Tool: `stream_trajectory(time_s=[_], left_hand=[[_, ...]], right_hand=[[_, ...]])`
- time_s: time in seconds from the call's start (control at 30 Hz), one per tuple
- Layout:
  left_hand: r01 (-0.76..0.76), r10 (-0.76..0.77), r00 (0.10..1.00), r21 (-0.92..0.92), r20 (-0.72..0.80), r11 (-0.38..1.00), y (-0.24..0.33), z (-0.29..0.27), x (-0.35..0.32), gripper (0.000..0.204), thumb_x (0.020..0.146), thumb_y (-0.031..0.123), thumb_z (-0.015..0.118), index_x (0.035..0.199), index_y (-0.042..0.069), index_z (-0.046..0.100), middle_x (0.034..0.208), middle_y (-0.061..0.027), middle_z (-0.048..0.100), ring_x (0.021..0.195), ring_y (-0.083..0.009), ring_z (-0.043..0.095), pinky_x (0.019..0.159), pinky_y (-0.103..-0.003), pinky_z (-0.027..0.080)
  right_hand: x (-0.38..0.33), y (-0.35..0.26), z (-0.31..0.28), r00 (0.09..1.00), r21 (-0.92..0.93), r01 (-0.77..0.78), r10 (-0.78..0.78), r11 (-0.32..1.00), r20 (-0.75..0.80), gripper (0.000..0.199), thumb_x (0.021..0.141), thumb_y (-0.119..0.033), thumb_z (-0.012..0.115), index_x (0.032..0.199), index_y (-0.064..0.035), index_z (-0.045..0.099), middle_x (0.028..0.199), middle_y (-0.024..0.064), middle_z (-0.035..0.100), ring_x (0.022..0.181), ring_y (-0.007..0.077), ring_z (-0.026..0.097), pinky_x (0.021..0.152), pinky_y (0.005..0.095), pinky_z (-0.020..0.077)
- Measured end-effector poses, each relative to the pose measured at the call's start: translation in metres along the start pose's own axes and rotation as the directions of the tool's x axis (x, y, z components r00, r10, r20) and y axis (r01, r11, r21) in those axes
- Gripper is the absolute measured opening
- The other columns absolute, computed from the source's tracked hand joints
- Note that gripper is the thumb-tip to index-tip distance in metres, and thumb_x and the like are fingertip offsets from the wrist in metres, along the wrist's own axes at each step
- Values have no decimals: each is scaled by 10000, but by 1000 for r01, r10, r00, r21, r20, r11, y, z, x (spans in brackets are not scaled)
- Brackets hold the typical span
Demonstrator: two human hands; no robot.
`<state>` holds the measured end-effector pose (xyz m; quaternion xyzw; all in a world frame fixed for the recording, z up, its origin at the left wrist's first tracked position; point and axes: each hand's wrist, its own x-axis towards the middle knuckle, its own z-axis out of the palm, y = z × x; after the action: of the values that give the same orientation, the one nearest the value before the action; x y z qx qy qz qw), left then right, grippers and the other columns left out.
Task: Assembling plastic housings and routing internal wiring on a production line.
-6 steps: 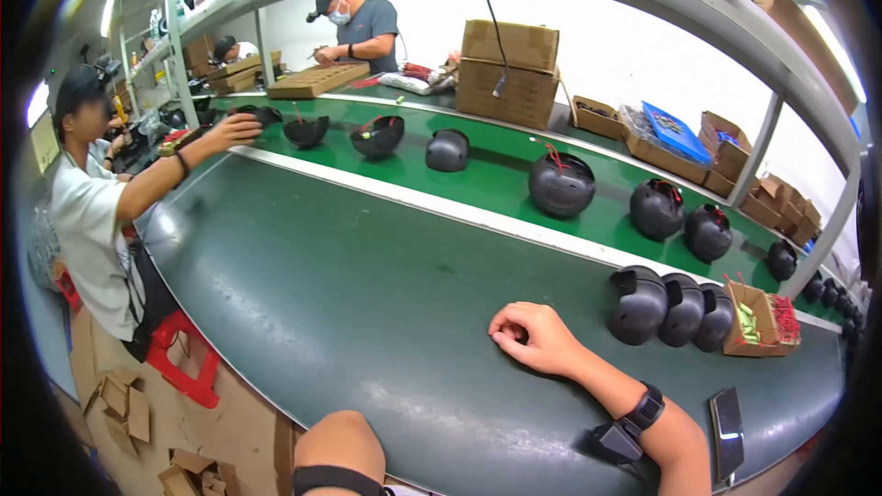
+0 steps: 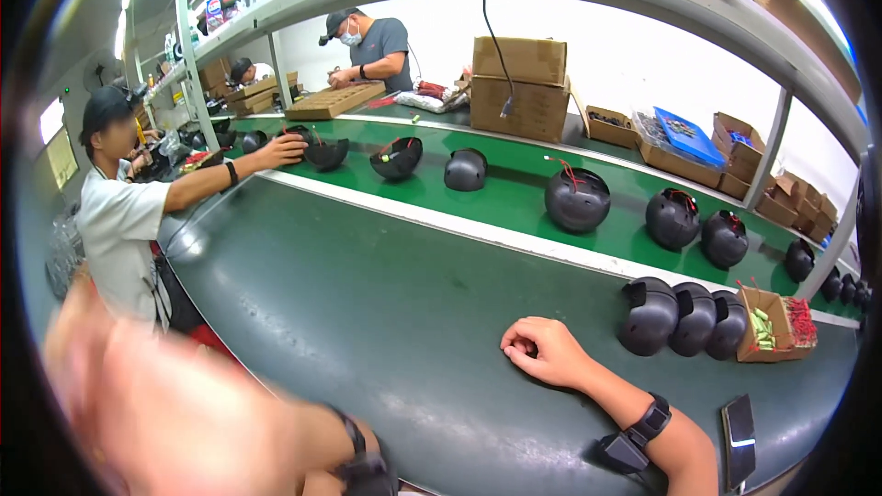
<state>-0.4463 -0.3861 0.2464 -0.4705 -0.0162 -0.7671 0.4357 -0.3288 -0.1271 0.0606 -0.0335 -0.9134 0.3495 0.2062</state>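
Observation:
My right hand (image 2: 542,350) rests on the dark green worktable (image 2: 395,285), fingers curled in and thumb meeting the forefinger; no object shows in it. Close in front of me at the lower left, my left hand (image 2: 175,404) is raised and smeared by motion, so its fingers cannot be read. To the right of my right hand stand three black rounded shells (image 2: 647,317) in a row, touching a small carton (image 2: 770,326) of green cylindrical parts and red wires. A phone (image 2: 738,441) lies beside my right forearm.
Beyond a pale rail, a green conveyor belt (image 2: 514,186) carries several black shells (image 2: 577,200), some with red wires. At the left, a co-worker's hand (image 2: 280,150) reaches to a shell. Another person (image 2: 378,48) works behind the belt. Cardboard boxes (image 2: 519,106) and a shelf frame stand there.
My left hand has come up into view at the lower left. The view has shifted slightly. My right hand stays curled on the table. The co-worker's arm still reaches over the belt.

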Motion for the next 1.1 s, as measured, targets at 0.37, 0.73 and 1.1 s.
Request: stream_trajectory(time_s=[0.37, 0.73, 1.1], left_hand=[[806, -851, 2, 505, -525, -310, -311, -142, -149, 749, 612, 392, 847, 1158, 0, 517, 965, -85, 568, 861, -163, 529, 719, -366, 434], [583, -921, -183, 716, -345, -384, -361, -235, -253, 1292, 511, 257, 923, 1474, -9, 104, 1426, -212, 366, 1275, -319, 430, 1041, -440, 363], [163, -959, 233, 966, 162, 203, -352, -211, -266, 913, 476, 248, 853, 1263, -9, 469, 1256, -150, 484, 1176, -302, 490, 1023, -360, 402]], right_hand=[[5, -1, 1, 1000, -4, -13, 13, 1000, 23, 69, 774, -122, 612, 803, -59, 607, 655, 55, 545, 660, 227, 565, 654, 355, 465], [9, 5, 3, 1000, -7, 17, -17, 1000, 5, 31, 787, -115, 649, 789, -88, 632, 617, 5, 488, 598, 186, 519, 608, 324, 433], [14, 0, 2, 997, 33, -71, 69, 997, 45, 49, 799, -116, 629, 790, -73, 607, 636, 28, 517, 599, 206, 531, 622, 332, 445]])
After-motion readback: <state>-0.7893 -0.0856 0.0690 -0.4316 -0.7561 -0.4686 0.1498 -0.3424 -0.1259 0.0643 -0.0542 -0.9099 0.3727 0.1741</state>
